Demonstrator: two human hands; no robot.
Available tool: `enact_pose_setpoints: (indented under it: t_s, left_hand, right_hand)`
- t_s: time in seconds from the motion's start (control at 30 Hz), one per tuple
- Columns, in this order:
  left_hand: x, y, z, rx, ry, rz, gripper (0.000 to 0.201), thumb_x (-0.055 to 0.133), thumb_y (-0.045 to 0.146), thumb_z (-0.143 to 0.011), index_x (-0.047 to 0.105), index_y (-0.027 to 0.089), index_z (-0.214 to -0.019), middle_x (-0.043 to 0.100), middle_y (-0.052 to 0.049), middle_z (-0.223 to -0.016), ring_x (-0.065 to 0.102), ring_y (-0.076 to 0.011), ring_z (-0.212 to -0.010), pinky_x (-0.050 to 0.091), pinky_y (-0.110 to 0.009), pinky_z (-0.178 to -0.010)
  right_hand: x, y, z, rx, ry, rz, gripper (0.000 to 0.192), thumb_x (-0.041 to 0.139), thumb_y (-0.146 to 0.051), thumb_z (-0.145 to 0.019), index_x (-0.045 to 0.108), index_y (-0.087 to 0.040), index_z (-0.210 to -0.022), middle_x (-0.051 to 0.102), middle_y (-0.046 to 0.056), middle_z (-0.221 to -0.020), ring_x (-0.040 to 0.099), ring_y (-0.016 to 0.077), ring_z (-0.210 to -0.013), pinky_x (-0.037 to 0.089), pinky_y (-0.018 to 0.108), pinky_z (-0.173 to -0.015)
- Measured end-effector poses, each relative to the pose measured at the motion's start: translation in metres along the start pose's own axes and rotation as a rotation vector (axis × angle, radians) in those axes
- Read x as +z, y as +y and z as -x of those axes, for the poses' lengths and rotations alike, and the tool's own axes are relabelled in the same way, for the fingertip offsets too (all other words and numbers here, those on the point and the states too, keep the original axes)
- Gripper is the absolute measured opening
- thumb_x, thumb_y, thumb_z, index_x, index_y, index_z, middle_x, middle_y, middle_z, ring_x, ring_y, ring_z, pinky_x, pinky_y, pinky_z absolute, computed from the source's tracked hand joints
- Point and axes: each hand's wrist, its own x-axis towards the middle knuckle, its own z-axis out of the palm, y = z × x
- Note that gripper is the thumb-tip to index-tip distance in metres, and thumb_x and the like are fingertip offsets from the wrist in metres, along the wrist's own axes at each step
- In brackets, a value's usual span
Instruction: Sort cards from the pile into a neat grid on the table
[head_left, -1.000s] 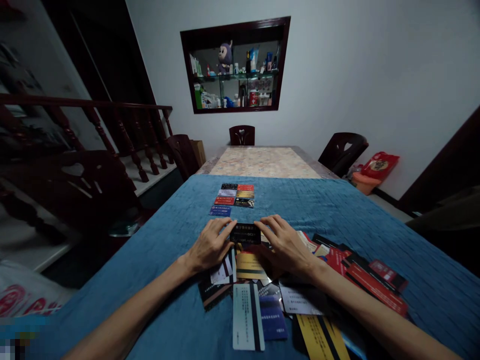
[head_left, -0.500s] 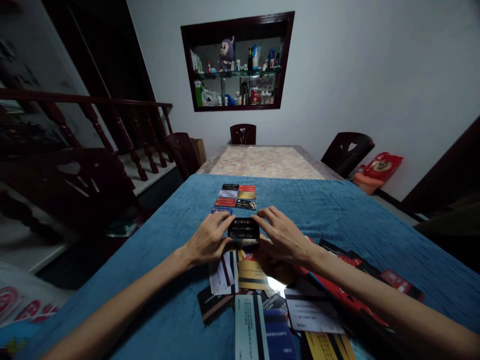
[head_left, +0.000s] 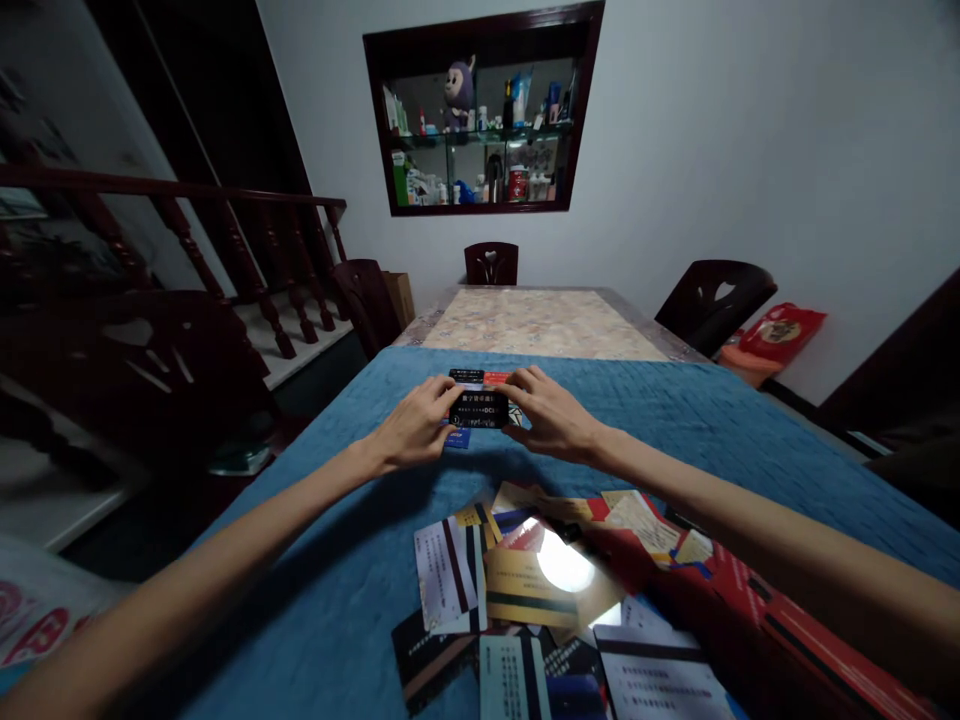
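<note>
Head cam is looking down at both hands holding one black card (head_left: pixel 480 410) w/ white print, out over the blue tablecloth (head_left: pixel 675 420). Left hand (head_left: pixel 411 432) is pinching its left edge btwn thumb & fingertips, right hand (head_left: pixel 550 416) is pinching the right edge the same way. Card is sitting flat-ish, right over the neat card rows (head_left: pixel 469 378), covering most of them. Loose card pile (head_left: pixel 540 590) is lying nearer the body, well apart from the hands.
</note>
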Motion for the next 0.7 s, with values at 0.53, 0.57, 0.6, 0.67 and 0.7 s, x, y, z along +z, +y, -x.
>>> enact_pose_setpoints:
  t_s: [0.53,0.57,0.6,0.67,0.7]
  left_hand:
    - [0.035,-0.096,-0.062,-0.134,-0.083,-0.005,0.037,0.058,0.009,-0.074,0.058,0.014,-0.11,0.055,-0.008,-0.108,0.057,-0.0206,-0.099,0.049,-0.033,-0.091]
    - [0.039,-0.101,-0.065,-0.148,-0.101,-0.007,0.036,0.059,0.009,-0.074,0.058,0.014,-0.109,0.055,-0.008,-0.107,0.057,-0.0205,-0.099,0.049,-0.032,-0.09]
    - [0.042,-0.105,-0.067,-0.162,-0.119,-0.011,0.035,0.059,0.009,-0.074,0.058,0.014,-0.109,0.055,-0.008,-0.107,0.057,-0.0204,-0.099,0.048,-0.031,-0.09]
    - [0.048,-0.112,-0.072,-0.185,-0.158,-0.019,0.034,0.058,0.009,-0.074,0.059,0.014,-0.108,0.056,-0.008,-0.107,0.057,-0.0202,-0.098,0.048,-0.03,-0.089]
    - [0.05,-0.116,-0.074,-0.195,-0.175,-0.022,0.034,0.058,0.009,-0.074,0.06,0.013,-0.107,0.056,-0.008,-0.108,0.057,-0.0201,-0.098,0.048,-0.029,-0.088]
  right_hand:
    - [0.047,0.065,-0.085,0.144,-0.189,0.074,0.044,0.065,-0.03,-0.081,0.061,-0.012,-0.121,0.059,0.016,-0.119,0.05,0.03,-0.107,0.042,0.038,-0.088]
    - [0.051,0.068,-0.089,0.159,-0.209,0.072,0.044,0.064,-0.031,-0.082,0.061,-0.012,-0.121,0.059,0.016,-0.119,0.05,0.0297,-0.107,0.042,0.038,-0.088]
    - [0.054,0.071,-0.093,0.176,-0.231,0.069,0.043,0.064,-0.032,-0.083,0.062,-0.013,-0.121,0.059,0.016,-0.12,0.05,0.0296,-0.108,0.041,0.037,-0.089]
    - [0.061,0.076,-0.1,0.215,-0.277,0.061,0.044,0.064,-0.035,-0.083,0.062,-0.014,-0.122,0.059,0.016,-0.121,0.05,0.03,-0.11,0.041,0.037,-0.089]
    - [0.065,0.079,-0.103,0.234,-0.301,0.058,0.045,0.064,-0.037,-0.083,0.062,-0.014,-0.122,0.059,0.016,-0.122,0.049,0.0304,-0.112,0.041,0.037,-0.09]
